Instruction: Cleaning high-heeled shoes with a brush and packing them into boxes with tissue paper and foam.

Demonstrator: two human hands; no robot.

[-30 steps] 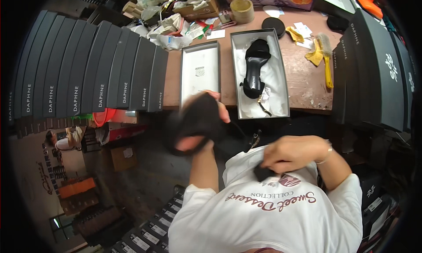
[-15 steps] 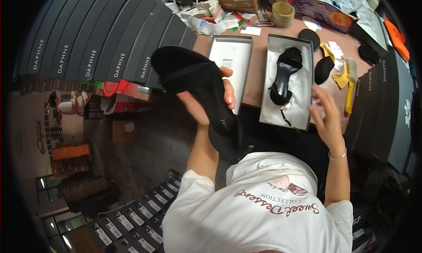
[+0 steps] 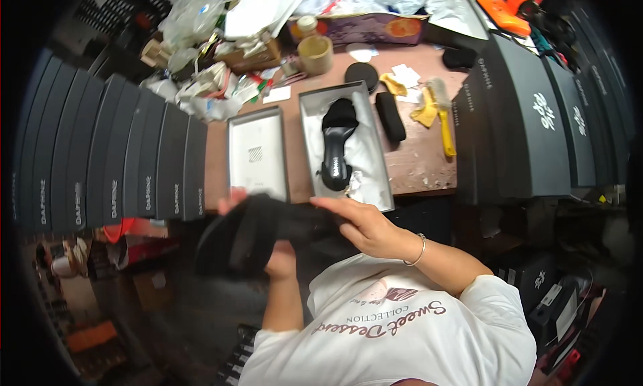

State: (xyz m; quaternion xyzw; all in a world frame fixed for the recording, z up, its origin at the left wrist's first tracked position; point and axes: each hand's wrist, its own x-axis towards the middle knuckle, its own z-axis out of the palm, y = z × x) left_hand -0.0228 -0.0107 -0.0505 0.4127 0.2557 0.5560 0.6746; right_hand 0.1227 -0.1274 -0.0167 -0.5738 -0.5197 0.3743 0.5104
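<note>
My left hand [image 3: 282,257] is closed round a black high-heeled sandal [image 3: 234,242], blurred by motion, held in front of me near the table's front edge. Its fingertips show past the sandal's far side. My right hand [image 3: 368,228], with a bracelet on the wrist, reaches across to the sandal's right end. Its fingers are stretched out over that end; whether they touch it I cannot tell. A matching sandal [image 3: 338,141] lies on white paper in the open grey shoebox [image 3: 378,165]. Left of that box is the shoebox lid [image 3: 258,178], its white inside facing up.
Grey shoeboxes stand in a row [image 3: 127,165] at left and a stack [image 3: 516,118] at right. Right of the open box lie a black block [image 3: 390,118], a yellow-handled brush [image 3: 445,128] and a yellow cloth [image 3: 423,114]. A tape roll [image 3: 315,55] sits behind.
The sandal in my left hand has come down and turned sideways. My right hand has moved left from beside the open box to the sandal. The view has shifted rightward.
</note>
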